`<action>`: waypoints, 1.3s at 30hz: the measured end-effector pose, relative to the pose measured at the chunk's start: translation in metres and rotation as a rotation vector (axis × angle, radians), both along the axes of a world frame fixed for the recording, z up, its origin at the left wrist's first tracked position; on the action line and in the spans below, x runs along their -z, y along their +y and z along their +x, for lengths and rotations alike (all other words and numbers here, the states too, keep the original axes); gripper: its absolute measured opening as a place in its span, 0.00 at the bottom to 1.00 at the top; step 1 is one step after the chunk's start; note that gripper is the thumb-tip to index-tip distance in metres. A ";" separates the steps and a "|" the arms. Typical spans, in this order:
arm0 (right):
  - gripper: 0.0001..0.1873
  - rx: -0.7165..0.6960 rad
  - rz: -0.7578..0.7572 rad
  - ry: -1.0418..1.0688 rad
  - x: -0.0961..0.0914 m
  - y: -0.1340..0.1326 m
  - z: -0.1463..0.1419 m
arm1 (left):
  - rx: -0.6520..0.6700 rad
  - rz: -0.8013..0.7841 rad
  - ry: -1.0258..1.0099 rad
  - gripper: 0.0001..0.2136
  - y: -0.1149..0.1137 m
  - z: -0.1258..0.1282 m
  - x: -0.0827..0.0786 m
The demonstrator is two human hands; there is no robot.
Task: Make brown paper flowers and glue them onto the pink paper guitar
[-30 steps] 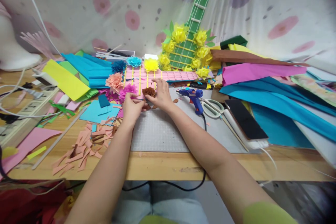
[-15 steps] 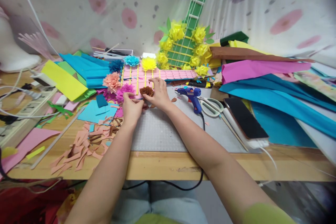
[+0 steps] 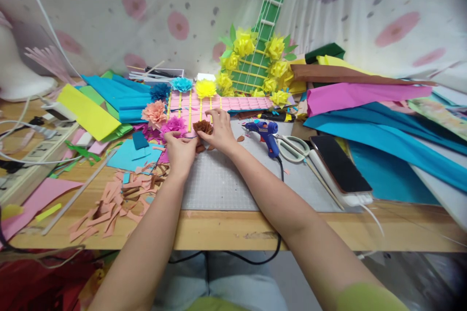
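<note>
A brown paper flower (image 3: 203, 127) sits at the lower edge of a pink paper guitar (image 3: 233, 103). My right hand (image 3: 222, 132) curves around it, thumb at its near side and fingers over its far side. Just left of the flower, my left hand (image 3: 180, 151) has its thumb and fingers drawn together at the guitar's edge; what lies between them is hidden. Around the guitar body sit a magenta flower (image 3: 174, 125), a salmon flower (image 3: 154, 113), a dark blue flower (image 3: 159, 91), a light blue flower (image 3: 181, 84) and a yellow flower (image 3: 206, 88).
Right of my hands, a blue glue gun (image 3: 263, 130), scissors (image 3: 294, 148) and a phone (image 3: 341, 163) lie by the grey cutting mat (image 3: 219, 189). Salmon paper scraps (image 3: 113, 204) cover the left. Behind stands a green guitar (image 3: 268, 34) with yellow flowers; folded paper (image 3: 368, 95) lies right.
My left hand has shifted slightly left and its fingers have changed position beside the flower. My right hand stays around the brown flower.
</note>
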State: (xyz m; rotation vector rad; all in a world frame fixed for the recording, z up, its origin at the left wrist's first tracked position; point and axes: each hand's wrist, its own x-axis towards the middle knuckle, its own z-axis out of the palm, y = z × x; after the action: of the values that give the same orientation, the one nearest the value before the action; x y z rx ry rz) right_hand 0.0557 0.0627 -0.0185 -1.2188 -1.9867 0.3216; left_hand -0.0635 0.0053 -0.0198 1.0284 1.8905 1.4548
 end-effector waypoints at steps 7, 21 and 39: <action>0.28 0.001 -0.018 0.001 -0.002 -0.002 0.000 | 0.019 0.035 -0.013 0.25 -0.001 -0.001 0.000; 0.28 0.002 -0.037 -0.017 -0.004 -0.003 0.000 | 0.032 0.091 -0.371 0.22 0.003 0.007 0.000; 0.26 0.002 -0.033 -0.020 -0.002 -0.002 0.001 | -0.005 0.046 -0.402 0.13 0.002 0.007 -0.009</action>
State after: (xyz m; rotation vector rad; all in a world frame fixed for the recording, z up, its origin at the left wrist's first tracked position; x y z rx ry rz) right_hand 0.0572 0.0603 -0.0168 -1.2485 -2.0045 0.3436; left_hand -0.0565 0.0069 -0.0109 0.6854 1.5779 1.5763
